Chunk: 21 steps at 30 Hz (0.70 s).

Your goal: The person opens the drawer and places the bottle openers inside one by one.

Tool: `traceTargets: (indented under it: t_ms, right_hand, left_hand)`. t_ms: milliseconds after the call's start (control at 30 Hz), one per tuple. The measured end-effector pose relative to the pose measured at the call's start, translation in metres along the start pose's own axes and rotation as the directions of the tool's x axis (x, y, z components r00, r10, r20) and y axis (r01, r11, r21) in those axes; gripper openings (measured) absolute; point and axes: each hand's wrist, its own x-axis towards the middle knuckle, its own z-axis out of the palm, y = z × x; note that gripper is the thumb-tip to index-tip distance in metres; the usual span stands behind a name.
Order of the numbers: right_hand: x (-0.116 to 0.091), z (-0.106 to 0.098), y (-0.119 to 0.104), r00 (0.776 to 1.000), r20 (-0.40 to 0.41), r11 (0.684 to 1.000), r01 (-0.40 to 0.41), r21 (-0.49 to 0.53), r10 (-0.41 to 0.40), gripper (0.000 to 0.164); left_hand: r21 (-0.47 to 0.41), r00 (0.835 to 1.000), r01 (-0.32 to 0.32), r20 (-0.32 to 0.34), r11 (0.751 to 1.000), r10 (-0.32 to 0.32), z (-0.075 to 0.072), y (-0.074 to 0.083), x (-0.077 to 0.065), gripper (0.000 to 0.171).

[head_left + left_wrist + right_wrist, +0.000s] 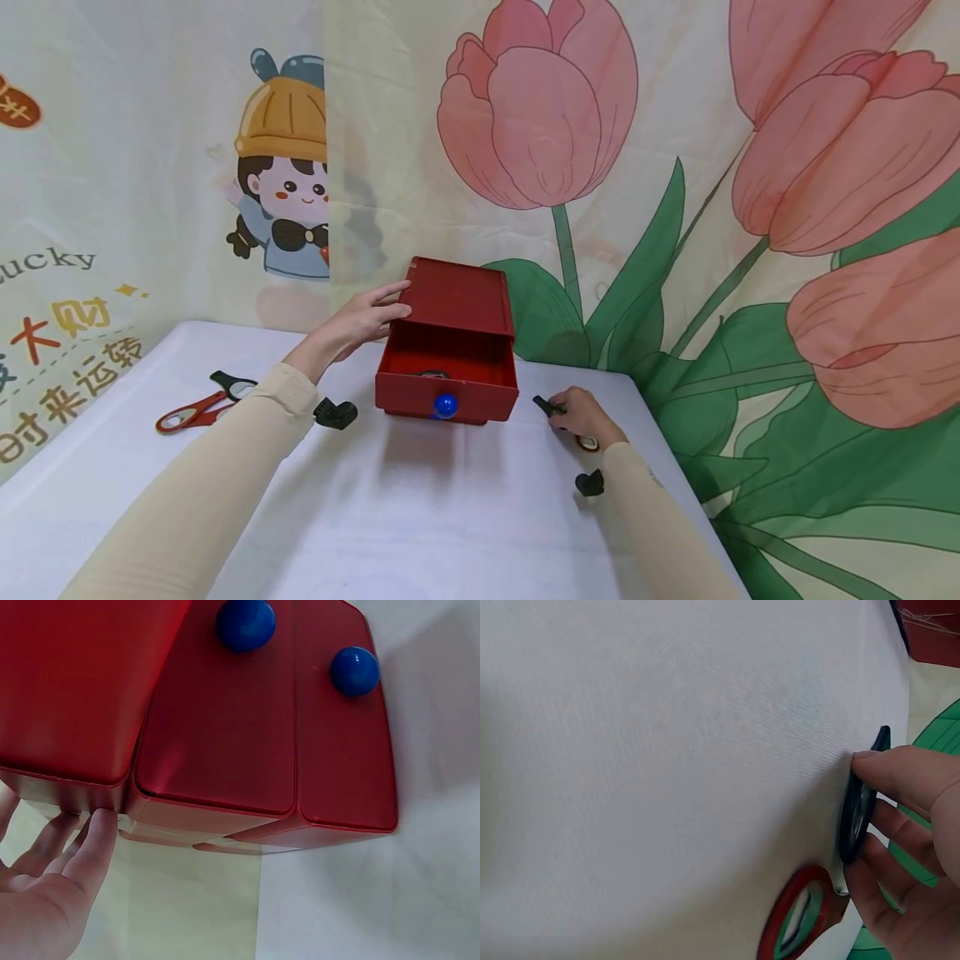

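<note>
A red drawer box (459, 292) with blue knobs stands on the table, its top drawer (416, 398) pulled out. Part of a thin dark looped thing (433, 374) shows inside that drawer. My left hand (369, 315) rests its fingers against the box's left side; in the left wrist view, the fingertips (101, 825) touch the side edge by the drawer. To the right of the box, my right hand (581, 414) pinches a small hinged tool (856, 814) by its dark oval loop. The tool's red loop (789, 919) hangs below the fingers, over the white cloth.
Another red-and-black looped tool (191, 412) lies on the white-covered table (450, 525) at the left, beyond my left forearm. Black wrist-mounted pieces (334, 414) stick out by both sleeves. A printed tulip curtain (536, 125) hangs close behind the box and along the table's right edge.
</note>
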Motion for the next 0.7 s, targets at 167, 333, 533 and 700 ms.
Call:
traceTargets:
  t_ms: [167, 333, 533, 700]
  right_hand:
    - [-0.003, -0.005, -0.001, 0.999, 0.018, 0.999, 0.029, -0.014, -0.028, 0.038]
    - [-0.005, -0.011, -0.003, 0.998, 0.024, 0.998, 0.057, -0.012, -0.057, 0.039]
    - [-0.006, -0.022, -0.008, 0.988, 0.035, 0.988, 0.15, -0.037, -0.149, 0.038]
    - [-0.012, -0.034, -0.016, 0.976, 0.019, 0.975, 0.217, -0.051, -0.216, 0.036]
  left_hand:
    - [0.001, 1.0, -0.006, 0.005, 1.0, 0.006, -0.001, -0.001, 0.0, 0.074]
    - [-0.003, 1.0, -0.007, 0.007, 1.0, 0.007, -0.001, -0.002, 0.001, 0.074]
    - [-0.001, 1.0, -0.007, 0.002, 1.0, 0.007, -0.001, -0.002, 0.002, 0.074]
    - [-0.013, 1.0, 0.0, 0.0, 1.0, 0.0, -0.002, -0.004, 0.003, 0.074]
